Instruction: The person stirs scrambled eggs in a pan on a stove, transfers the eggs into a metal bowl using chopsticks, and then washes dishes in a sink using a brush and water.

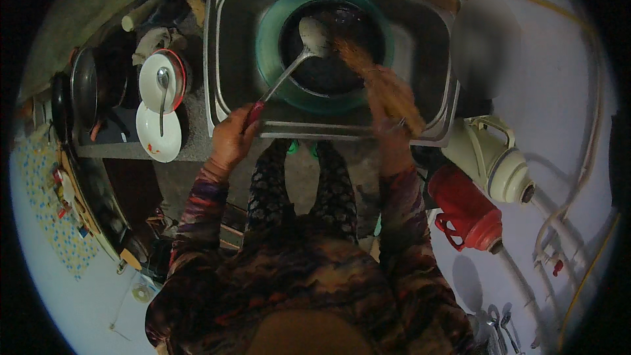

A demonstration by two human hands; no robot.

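My left hand [231, 135] grips the red handle of a long metal ladle [291, 67]. The ladle's bowl is over a green plastic basin [268, 52], which holds a dark round vessel or dark liquid; I cannot tell which. In my right hand [392, 93] is a brown straw or bamboo scrubbing brush [356, 56], blurred. Its bristles lie just to the right of the ladle's bowl; whether they touch it is unclear. The basin stands inside a stainless steel sink [236, 49].
On the left counter [190, 145] are a white bowl [150, 81] with a spoon [163, 101], a white plate [153, 145] and a dark pan [85, 88]. To the right are a cream thermos flask [485, 158] and a red one [466, 207], near wall pipes [522, 281].
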